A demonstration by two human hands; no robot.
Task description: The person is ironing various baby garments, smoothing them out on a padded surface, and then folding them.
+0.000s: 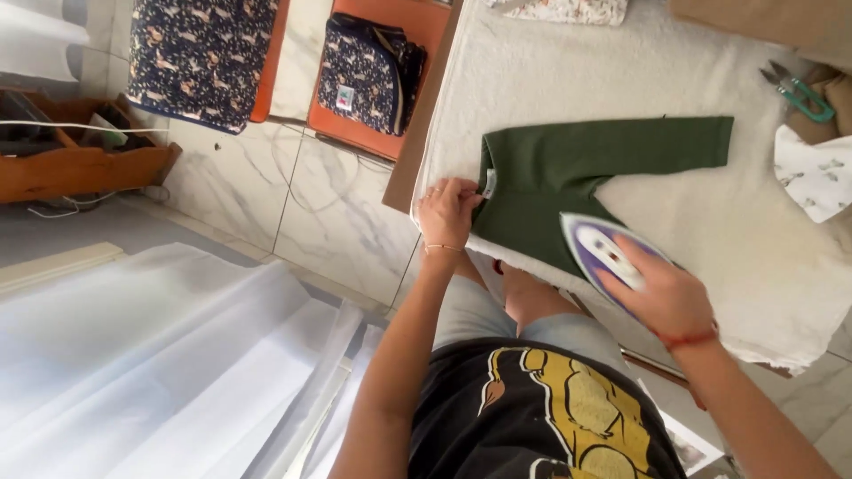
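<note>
Ironing underway: my right hand (667, 297) grips purple iron (603, 250) on green garment (568, 173); left hand (446, 213) pinches its collar. Next, I judge, smooth the sleeve.

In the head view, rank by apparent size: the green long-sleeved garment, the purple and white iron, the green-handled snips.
1. Green long-sleeved garment, largest.
2. Purple and white iron, under the right hand, partly hidden.
3. Green-handled snips, smallest, though farthest from the camera.

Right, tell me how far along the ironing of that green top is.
Done: the green top lies flat on the white padded cover, one sleeve spread out. In hand: the left hand pins the neckline while the right hand presses the purple iron on the body. Left: the outstretched sleeve, not under the iron.
</note>
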